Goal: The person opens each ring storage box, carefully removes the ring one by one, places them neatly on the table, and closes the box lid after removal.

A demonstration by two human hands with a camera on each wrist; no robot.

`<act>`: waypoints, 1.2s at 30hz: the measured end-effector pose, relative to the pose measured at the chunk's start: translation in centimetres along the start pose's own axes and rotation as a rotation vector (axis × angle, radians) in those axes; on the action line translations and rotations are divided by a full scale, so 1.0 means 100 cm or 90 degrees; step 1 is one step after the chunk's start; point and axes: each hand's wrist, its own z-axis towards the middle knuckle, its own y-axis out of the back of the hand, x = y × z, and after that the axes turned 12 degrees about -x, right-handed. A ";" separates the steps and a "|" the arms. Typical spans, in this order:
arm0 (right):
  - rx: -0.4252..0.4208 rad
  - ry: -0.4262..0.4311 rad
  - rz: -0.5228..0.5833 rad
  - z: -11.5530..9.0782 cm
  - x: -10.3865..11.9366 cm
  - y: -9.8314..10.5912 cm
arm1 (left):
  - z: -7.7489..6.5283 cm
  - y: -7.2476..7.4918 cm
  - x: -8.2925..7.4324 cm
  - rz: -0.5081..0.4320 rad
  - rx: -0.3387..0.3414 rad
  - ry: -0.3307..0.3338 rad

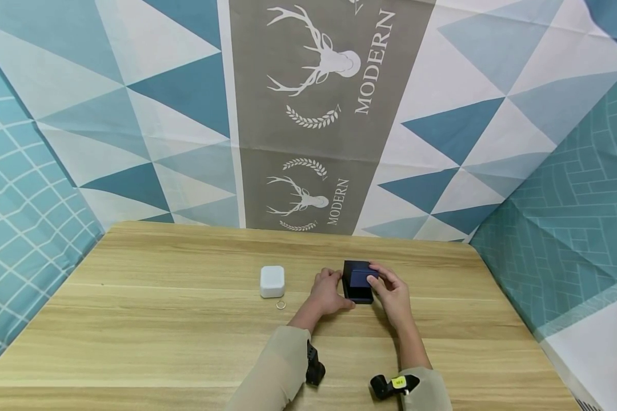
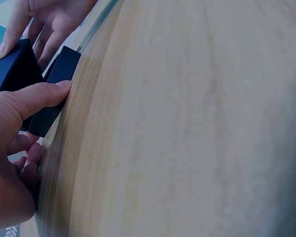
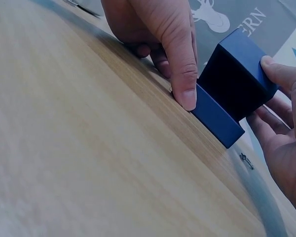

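A small dark blue box [image 1: 360, 279] stands open on the wooden table, its lid [image 3: 240, 74] tilted up above the low base [image 3: 217, 118]. My left hand [image 1: 327, 293] grips the base from the left, thumb at its near side, as the left wrist view also shows. On the other side my right hand [image 1: 393, 292] pinches the lid between thumb and fingers. The inside of the box is dark and its contents cannot be made out. Left of my hands sits a white rounded box [image 1: 272, 281], with a thin ring [image 1: 280, 305] lying just in front of it.
The wooden table [image 1: 159, 331] reaches back to a patterned cloth wall [image 1: 308, 131]. More blue and teal cloth hangs at both sides. Near the box base in the right wrist view is a small dark detail [image 3: 246, 160], too small to identify.
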 end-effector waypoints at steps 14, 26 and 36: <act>0.000 0.014 -0.002 0.000 0.000 0.002 | 0.001 0.000 -0.001 0.002 0.004 0.004; -0.007 0.009 0.010 -0.001 0.000 0.001 | 0.001 0.000 -0.001 0.004 0.003 0.003; -0.007 0.001 0.004 -0.002 0.000 0.001 | 0.000 0.000 -0.001 0.000 -0.001 0.000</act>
